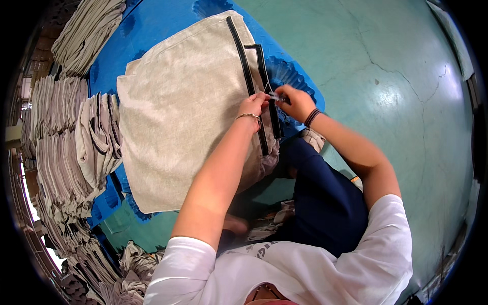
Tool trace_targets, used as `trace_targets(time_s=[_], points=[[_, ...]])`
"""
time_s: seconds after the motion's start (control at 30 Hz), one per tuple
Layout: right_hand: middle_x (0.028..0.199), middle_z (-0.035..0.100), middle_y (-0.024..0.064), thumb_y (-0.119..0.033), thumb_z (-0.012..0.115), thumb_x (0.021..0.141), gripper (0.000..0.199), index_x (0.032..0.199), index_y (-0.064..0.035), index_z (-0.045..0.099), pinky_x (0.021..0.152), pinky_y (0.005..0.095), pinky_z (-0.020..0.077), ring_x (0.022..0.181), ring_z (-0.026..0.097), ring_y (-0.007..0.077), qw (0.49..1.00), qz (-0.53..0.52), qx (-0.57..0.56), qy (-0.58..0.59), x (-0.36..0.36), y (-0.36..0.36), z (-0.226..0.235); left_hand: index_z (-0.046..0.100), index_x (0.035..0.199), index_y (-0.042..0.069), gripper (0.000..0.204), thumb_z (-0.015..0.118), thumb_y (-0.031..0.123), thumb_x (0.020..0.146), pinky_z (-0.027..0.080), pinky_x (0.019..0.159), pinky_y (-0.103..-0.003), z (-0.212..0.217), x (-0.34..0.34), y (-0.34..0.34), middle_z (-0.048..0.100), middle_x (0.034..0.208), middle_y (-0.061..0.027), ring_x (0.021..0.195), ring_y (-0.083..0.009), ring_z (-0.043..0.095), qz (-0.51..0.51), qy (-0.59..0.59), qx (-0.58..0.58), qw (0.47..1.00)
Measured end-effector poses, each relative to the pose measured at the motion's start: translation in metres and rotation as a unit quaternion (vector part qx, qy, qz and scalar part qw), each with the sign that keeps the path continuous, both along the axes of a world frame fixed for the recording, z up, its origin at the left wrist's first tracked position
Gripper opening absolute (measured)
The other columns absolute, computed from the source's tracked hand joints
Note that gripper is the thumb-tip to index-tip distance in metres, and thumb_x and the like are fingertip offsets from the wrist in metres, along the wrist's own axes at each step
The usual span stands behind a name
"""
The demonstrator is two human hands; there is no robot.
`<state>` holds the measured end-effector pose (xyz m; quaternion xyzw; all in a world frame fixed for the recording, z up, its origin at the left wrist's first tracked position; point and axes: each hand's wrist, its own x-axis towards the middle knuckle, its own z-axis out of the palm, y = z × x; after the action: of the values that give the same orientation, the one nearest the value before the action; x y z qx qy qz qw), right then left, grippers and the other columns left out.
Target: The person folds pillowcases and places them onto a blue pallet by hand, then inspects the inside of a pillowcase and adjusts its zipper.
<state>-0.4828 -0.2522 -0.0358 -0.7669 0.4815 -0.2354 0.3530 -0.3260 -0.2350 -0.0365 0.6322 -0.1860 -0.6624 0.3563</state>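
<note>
A large beige cloth bag [178,101] with black strips near its right edge lies flat before me. My left hand [251,108] rests on that edge, its fingers pinched on the bag by the black trim [240,48]. Close beside it, my right hand [296,103] is closed around small metal thread snips [277,96], slightly blurred, their tip near my left fingertips. A black handle strap [261,61] stands out beyond the edge between the two hands. Whether a loose thread is caught in the snips is too small to tell.
The bag lies on a blue plastic surface [152,25] with ribbed round patterns. Stacks of folded beige cloth [61,147] line the left side, another pile [89,35] at the far left. Green floor [386,101] stretches right. My dark-trousered leg [330,198] is bent below.
</note>
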Motion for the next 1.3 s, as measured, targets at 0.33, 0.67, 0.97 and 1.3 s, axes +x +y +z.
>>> trace_targets(time_s=[0.33, 0.67, 0.97, 1.3], points=[[0.084, 0.055, 0.0067, -0.013, 0.057, 0.069, 0.027, 0.095, -0.0103, 0.048, 0.067, 0.0340, 0.0441, 0.081, 0.053, 0.0235, 0.958, 0.100, -0.236, 0.128, -0.014, -0.039, 0.005, 0.058, 0.083, 0.013, 0.017, 0.048, 0.027, 0.084, 0.029, 0.056, -0.016, 0.001, -0.001, 0.003, 0.054, 0.078, 0.0077, 0.071, -0.0018, 0.047, -0.001, 0.008, -0.003, 1.000], [0.086, 0.056, 0.0082, -0.014, 0.057, 0.070, 0.027, 0.095, -0.0087, 0.049, 0.068, 0.0339, 0.0443, 0.083, 0.054, 0.0248, 0.967, 0.081, -0.196, 0.142, 0.000, -0.047, -0.009, 0.059, 0.087, 0.014, 0.018, 0.048, 0.028, 0.083, 0.028, 0.066, -0.021, -0.003, -0.003, 0.002, 0.055, 0.080, 0.0064, 0.078, -0.0044, 0.045, -0.019, -0.002, -0.006, 1.000], [0.071, 0.055, 0.0030, -0.022, 0.059, 0.072, 0.024, 0.087, -0.0050, 0.053, 0.057, 0.0269, 0.0397, 0.063, 0.050, 0.0152, 0.968, -0.098, 0.197, -0.124, -0.012, -0.032, -0.014, 0.061, 0.081, 0.004, 0.019, 0.058, 0.022, 0.078, 0.025, 0.092, -0.027, -0.018, -0.003, 0.015, 0.050, 0.111, -0.0062, 0.109, -0.0149, 0.040, -0.063, 0.019, -0.140, 0.988], [0.054, 0.046, -0.0034, -0.018, 0.056, 0.076, 0.009, 0.074, -0.0092, 0.055, 0.034, 0.0199, 0.0219, 0.040, 0.033, 0.0046, 0.838, -0.060, 0.471, -0.270, 0.006, -0.022, -0.007, 0.062, 0.083, 0.000, 0.020, 0.062, 0.018, 0.074, 0.035, 0.083, -0.025, -0.024, -0.004, 0.018, 0.046, 0.113, -0.0057, 0.098, -0.0127, 0.045, -0.126, -0.047, -0.190, 0.973]])
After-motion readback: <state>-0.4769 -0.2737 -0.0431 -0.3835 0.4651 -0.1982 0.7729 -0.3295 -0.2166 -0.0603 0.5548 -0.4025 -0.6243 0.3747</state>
